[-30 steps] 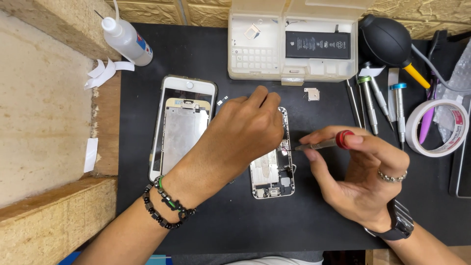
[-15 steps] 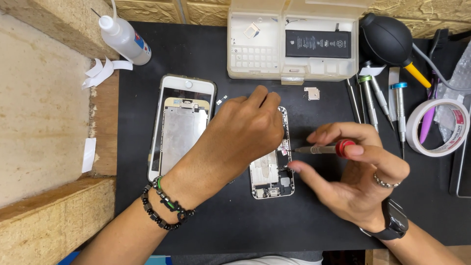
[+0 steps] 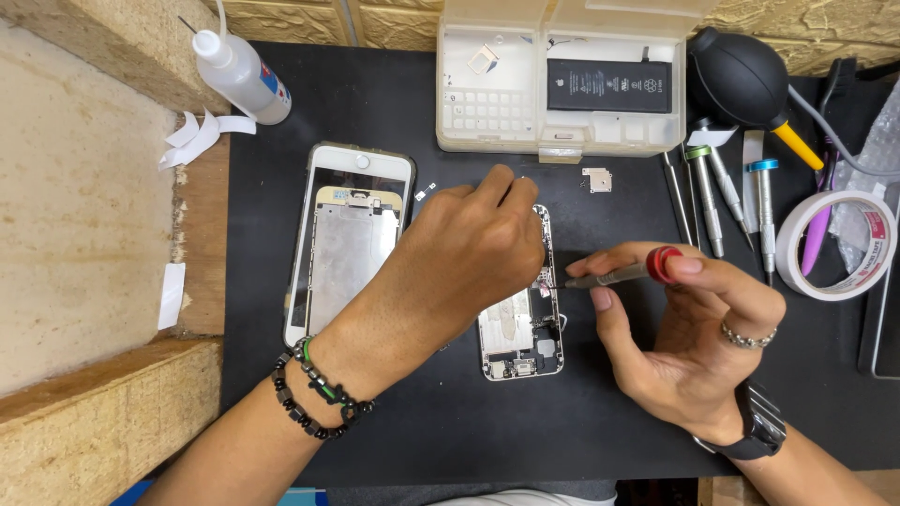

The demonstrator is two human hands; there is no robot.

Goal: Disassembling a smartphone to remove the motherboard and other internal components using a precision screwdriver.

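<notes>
The person's left hand point(image 3: 473, 248) lies palm-down over the upper part of an opened phone body point(image 3: 525, 323), its fingers spread and pressing on the chassis rather than closed around anything; the grip there is apart, resting flat. The phone body sits near the middle of the black mat point(image 3: 422, 431) on the tabletop, its lower half with exposed boards showing below the hand. The right hand point(image 3: 694, 342) has its grip clamped on a small screwdriver point(image 3: 614, 275) with a red cap, thumb and fingers pinching the shaft, the tip touching the phone body's right edge. Just left of the left hand lies the detached screen assembly point(image 3: 349, 239), face down. Beyond the hands stands a beige parts tray point(image 3: 487, 108) holding a black battery point(image 3: 607, 86). To the right lie spare screwdrivers point(image 3: 711, 201), a black dust blower point(image 3: 736, 75) and a roll of tape point(image 3: 834, 245). A white squeeze bottle point(image 3: 239, 73) rests at the mat's far left corner.
</notes>
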